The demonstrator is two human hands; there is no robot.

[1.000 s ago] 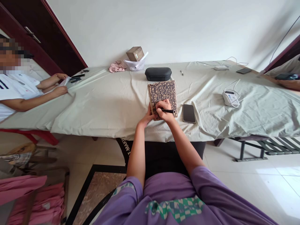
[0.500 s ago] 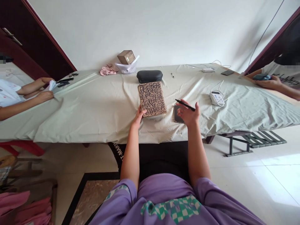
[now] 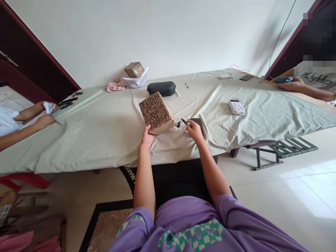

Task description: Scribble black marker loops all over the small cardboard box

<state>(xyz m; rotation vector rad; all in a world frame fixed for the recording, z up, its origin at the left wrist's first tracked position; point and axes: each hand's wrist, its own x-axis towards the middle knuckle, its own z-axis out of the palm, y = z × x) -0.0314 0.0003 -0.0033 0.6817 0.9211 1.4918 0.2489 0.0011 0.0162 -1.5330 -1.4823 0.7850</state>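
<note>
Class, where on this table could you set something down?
Bare cloth stretches between the leftmost co-worker's hand and the scribbled cardboard box, and, wrinkled, between the smartphone and white cabled device. Crowded: around the right hand, with marker, black cap and smartphone.

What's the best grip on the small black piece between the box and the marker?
Probably pinch the small black piece mid-length by its long sides, coming down from the near side: it looks slim, pointing away from the person, with the box close left and the marker right.
</note>
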